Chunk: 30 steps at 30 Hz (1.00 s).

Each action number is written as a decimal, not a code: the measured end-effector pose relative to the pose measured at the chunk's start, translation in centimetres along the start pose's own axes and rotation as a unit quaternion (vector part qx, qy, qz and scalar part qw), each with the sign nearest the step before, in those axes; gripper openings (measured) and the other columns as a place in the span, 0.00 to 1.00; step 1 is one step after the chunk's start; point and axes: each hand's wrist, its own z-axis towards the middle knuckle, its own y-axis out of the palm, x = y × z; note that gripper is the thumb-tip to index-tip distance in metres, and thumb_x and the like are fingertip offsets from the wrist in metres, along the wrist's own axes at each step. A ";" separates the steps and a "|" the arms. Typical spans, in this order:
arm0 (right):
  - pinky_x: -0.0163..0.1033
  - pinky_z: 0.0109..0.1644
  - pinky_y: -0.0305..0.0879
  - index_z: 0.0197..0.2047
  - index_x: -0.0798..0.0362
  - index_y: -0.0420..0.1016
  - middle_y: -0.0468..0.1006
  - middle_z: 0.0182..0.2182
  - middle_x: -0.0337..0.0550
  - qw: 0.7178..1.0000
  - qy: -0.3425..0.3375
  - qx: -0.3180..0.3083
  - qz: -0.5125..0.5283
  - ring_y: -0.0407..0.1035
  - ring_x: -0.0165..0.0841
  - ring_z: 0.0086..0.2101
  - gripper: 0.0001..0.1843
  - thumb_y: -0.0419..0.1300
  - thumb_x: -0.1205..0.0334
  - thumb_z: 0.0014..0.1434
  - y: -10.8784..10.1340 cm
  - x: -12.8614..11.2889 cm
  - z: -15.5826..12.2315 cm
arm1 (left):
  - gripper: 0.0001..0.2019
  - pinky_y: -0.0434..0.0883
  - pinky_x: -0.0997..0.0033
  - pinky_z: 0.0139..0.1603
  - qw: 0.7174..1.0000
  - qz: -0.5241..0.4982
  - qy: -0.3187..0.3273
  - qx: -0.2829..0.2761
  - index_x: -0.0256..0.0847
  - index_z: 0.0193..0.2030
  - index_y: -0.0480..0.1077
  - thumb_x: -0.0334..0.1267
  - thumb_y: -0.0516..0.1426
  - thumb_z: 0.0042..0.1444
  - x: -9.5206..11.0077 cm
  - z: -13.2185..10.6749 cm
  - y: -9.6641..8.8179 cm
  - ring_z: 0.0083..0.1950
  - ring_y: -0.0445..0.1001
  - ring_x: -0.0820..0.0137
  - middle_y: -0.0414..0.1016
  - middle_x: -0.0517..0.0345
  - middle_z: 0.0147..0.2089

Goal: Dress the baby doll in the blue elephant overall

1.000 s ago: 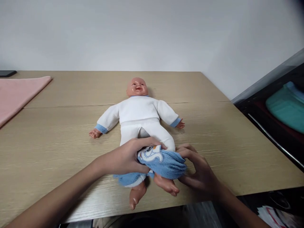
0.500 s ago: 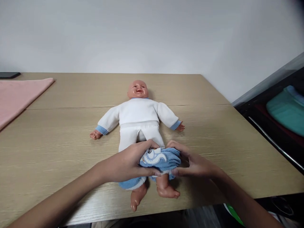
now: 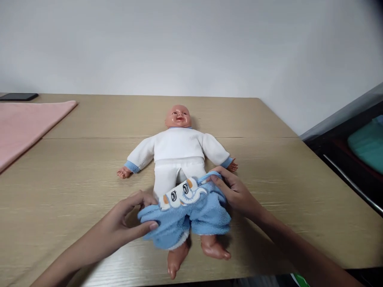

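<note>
Around doll's legs (image 3: 164,181): fuzzy blue pants (image 3: 181,211), embroidered eyes (image 3: 186,188).

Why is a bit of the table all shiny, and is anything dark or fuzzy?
Head view: light seems to bounce off the table near its front edge; head view: a soft shadow lies below the right hand; head view: the green cloth at the right edge looks fuzzy, but the stitched eyes on the blue shorts look clear.

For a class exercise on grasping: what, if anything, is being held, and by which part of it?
The blue pants: the left grip holds one side near the waist, the right grip the other side at the top edge.
</note>
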 end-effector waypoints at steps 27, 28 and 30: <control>0.46 0.53 0.68 0.47 0.46 0.71 0.79 0.40 0.42 0.972 -0.126 0.107 -0.164 0.73 0.42 0.44 0.12 0.61 0.47 0.77 -0.1 -0.6 6.1 | 0.09 0.63 0.58 0.68 0.957 0.082 0.173 0.219 0.45 0.48 0.68 0.47 0.57 0.78 0.9 10.3 -1.1 0.63 0.70 0.58 0.73 0.53 0.56; 0.44 0.50 0.67 0.48 0.46 0.70 0.78 0.38 0.40 0.978 -0.098 0.109 -0.149 0.73 0.41 0.41 0.13 0.60 0.46 0.78 -0.1 -0.5 6.5 | 0.11 0.65 0.60 0.64 0.961 0.068 0.158 0.216 0.45 0.47 0.67 0.48 0.57 0.78 0.8 10.6 -1.2 0.58 0.71 0.60 0.73 0.55 0.52; 0.43 0.48 0.67 0.48 0.46 0.69 0.75 0.36 0.38 0.985 -0.058 0.104 -0.125 0.71 0.39 0.40 0.15 0.60 0.44 0.77 -0.3 -0.1 7.8 | 0.13 0.66 0.63 0.53 0.966 0.044 0.133 0.218 0.45 0.45 0.65 0.50 0.56 0.78 0.6 11.6 -1.4 0.47 0.68 0.63 0.68 0.61 0.43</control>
